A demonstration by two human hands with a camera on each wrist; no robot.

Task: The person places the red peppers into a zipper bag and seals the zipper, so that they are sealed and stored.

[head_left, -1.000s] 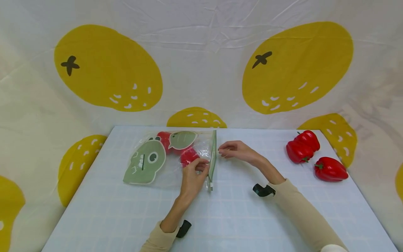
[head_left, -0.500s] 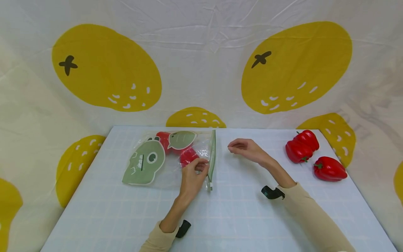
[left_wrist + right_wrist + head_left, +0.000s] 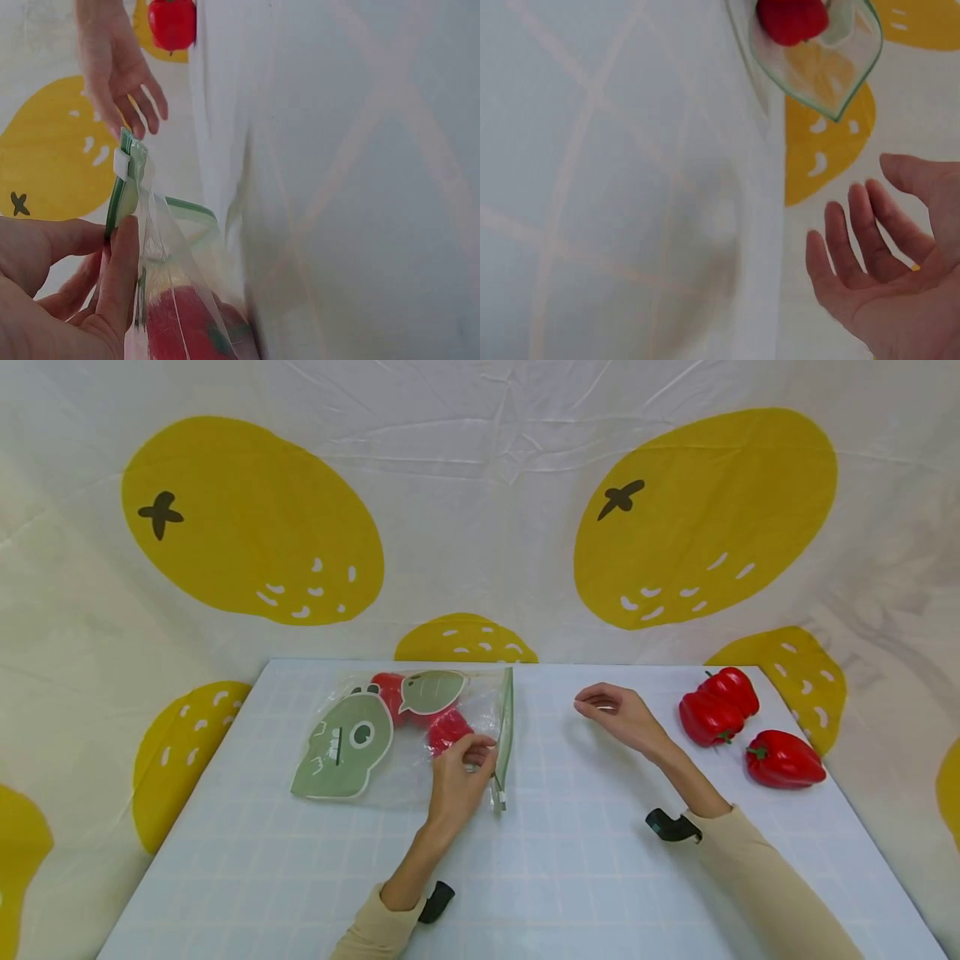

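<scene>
A clear zip bag (image 3: pixel 342 758) with green dinosaur prints lies at the back left of the table in the head view. Red bell peppers (image 3: pixel 448 732) show through its plastic. My left hand (image 3: pixel 459 785) pinches the bag near the green zip edge (image 3: pixel 507 727), thumb against fingers. The left wrist view has the white slider (image 3: pixel 120 164) just above those fingertips. In the right wrist view, the bag's mouth (image 3: pixel 838 118) gapes with a red pepper inside. My right hand (image 3: pixel 621 717) hovers over the table between the bag and the loose peppers, fingers loosely bent, holding nothing.
Two loose bell peppers (image 3: pixel 712 717) lie close together at the back right, and another red pepper (image 3: pixel 784 759) is just in front of them. Behind the table's far edge hangs a white cloth (image 3: pixel 480 527) with yellow fruit prints.
My right hand has moved away from the bag's mouth to the right, toward the loose peppers. My left hand and the bag have stayed in place.
</scene>
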